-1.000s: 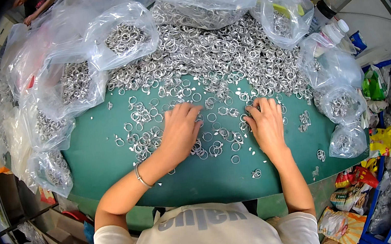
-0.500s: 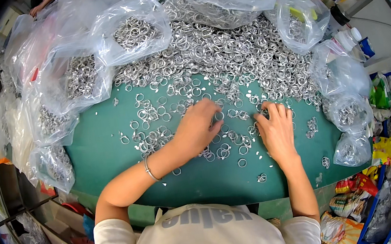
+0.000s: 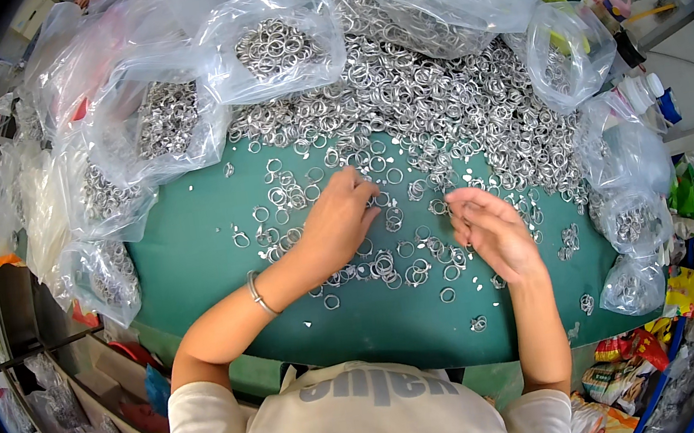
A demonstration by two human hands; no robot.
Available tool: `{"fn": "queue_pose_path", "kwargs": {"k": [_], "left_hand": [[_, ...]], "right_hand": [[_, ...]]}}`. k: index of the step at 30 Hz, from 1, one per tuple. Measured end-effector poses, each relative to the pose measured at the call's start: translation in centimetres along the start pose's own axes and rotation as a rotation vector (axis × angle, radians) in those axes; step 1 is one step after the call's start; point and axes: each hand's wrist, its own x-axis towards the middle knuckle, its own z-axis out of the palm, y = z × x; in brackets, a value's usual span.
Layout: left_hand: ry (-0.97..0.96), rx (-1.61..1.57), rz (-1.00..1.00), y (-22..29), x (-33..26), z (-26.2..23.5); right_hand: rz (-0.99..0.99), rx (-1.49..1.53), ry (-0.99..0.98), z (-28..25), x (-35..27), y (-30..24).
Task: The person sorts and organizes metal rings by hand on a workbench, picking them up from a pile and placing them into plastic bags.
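Note:
Loose silver-coloured metal rings [image 3: 384, 266] lie scattered over the green tabletop [image 3: 362, 328], with small pale flakes among them. My left hand [image 3: 337, 222] is closed, its fingertips bent down at the rings left of centre; whatever they pinch is hidden. To the right, my right hand [image 3: 499, 236] is turned with its palm partly showing and its fingers drawn together. At its fingertips is a single ring [image 3: 439, 206], which it appears to pinch. Beyond both hands rises a large heap of rings [image 3: 438, 108].
Clear plastic bags of rings stand around the table: one at the back [image 3: 268, 16], one at left [image 3: 102, 284], another at right [image 3: 632, 284]. A white bottle [image 3: 639, 93] is at the far right. Drawers [image 3: 114, 378] stand at lower left, colourful packets [image 3: 636, 349] at lower right.
My right hand has turned from palm down to palm partly showing, with a ring at its fingertips. My left hand has drawn its fingers closer together. The whole view has shifted slightly.

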Motion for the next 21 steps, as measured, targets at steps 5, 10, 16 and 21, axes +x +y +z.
{"fn": "queue_pose_path", "kwargs": {"k": [5, 10, 16, 21], "left_hand": [[-0.083, 0.171, -0.006, 0.7, 0.9, 0.4], [-0.137, -0.302, -0.156, 0.9, 0.7, -0.9], [-0.155, -1.793, -0.596, -0.8, -0.6, -3.6], [-0.039, -1.596, -0.803, -1.4, 0.1, -4.2]], "right_hand": [[-0.489, -1.341, 0.195, 3.2, 5.6, 1.6], [-0.664, -1.652, 0.216, 3.1, 7.4, 2.7], [-0.528, -1.451, 0.198, 3.3, 6.7, 1.6], [-0.602, -1.713, 0.142, 3.4, 6.5, 2.6]]}}
